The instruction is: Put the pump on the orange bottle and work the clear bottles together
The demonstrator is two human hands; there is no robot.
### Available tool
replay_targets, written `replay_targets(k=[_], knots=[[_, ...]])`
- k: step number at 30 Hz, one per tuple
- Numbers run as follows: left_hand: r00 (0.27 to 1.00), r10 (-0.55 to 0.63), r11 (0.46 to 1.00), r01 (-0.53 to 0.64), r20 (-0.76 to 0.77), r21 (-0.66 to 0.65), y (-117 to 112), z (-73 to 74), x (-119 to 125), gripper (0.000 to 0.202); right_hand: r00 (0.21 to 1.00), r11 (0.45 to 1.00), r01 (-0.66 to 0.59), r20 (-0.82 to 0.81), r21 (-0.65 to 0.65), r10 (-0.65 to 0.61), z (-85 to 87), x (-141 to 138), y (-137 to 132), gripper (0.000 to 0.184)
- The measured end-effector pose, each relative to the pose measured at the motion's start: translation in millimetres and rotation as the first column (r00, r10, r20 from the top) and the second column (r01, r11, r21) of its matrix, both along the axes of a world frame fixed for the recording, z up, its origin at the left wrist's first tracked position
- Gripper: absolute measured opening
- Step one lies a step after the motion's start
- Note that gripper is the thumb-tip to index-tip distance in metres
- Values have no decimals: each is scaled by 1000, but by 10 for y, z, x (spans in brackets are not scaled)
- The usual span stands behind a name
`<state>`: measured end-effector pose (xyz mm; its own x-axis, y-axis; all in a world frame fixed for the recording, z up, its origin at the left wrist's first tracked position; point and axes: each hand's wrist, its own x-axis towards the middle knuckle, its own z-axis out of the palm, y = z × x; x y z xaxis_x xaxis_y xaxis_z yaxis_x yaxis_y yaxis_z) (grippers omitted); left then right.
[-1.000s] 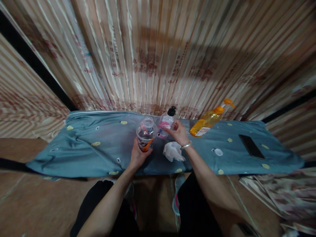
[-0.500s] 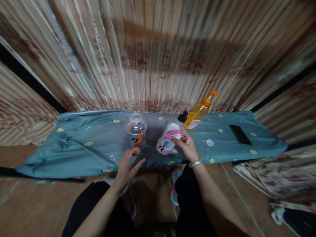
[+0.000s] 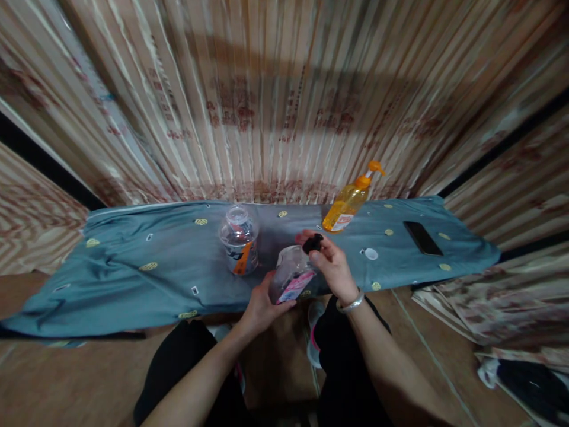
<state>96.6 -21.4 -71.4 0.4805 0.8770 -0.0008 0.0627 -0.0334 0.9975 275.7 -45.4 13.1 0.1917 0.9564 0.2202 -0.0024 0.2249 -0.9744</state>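
Note:
My left hand (image 3: 263,305) is wrapped round the lower body of a clear plastic bottle (image 3: 287,270) with a pink and white label. The bottle tilts up to the right at the near side of the cloth. At its top, the thumb and fingers of my right hand (image 3: 332,265) close around the black cap (image 3: 312,244). Whether the cap is still joined to the bottle's neck, I cannot tell. To the left stands a clear plastic cup (image 3: 240,249) with a domed lid and an orange and black print.
A yellow pump bottle (image 3: 345,207) stands behind my right hand. Farther right are a small white round piece (image 3: 371,254) and a black phone (image 3: 422,238). All rest on a blue-green cloth (image 3: 120,261) over a narrow bench, with a curtain (image 3: 267,107) hanging behind.
My left hand has moved right and taken hold of the clear bottle. My right hand has gone from the bottle's side to its black cap. The bottle has come nearer and turned.

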Motion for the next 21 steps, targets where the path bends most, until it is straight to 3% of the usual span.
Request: replay_targets(k=[3, 6, 9, 11, 14, 21], knots=[[999, -32, 999, 32, -24, 8, -19, -12, 11, 56, 995, 996, 85, 58, -27, -83, 43, 18, -21, 46], [997, -80, 997, 80, -22, -5, -86, -30, 8, 55, 995, 996, 81, 62, -41, -78, 34, -16, -64, 33], [987, -159, 984, 159, 11, -74, -186, -43, -4, 57, 1000, 998, 15, 0, -63, -15, 3, -10, -83, 31], [966, -242, 937, 256, 87, -239, -242, -39, -16, 65, 997, 993, -68, -48, -95, 64, -17, 28, -76, 34], [954, -287, 913, 299, 82, -277, -273, -16, -28, 66, 982, 977, -159, -125, -146, 141, -51, 100, -53, 40], [965, -245, 957, 227, -89, -179, -205, -5, 6, 56, 986, 986, -1, -164, -167, -27, -185, 234, -30, 42]])
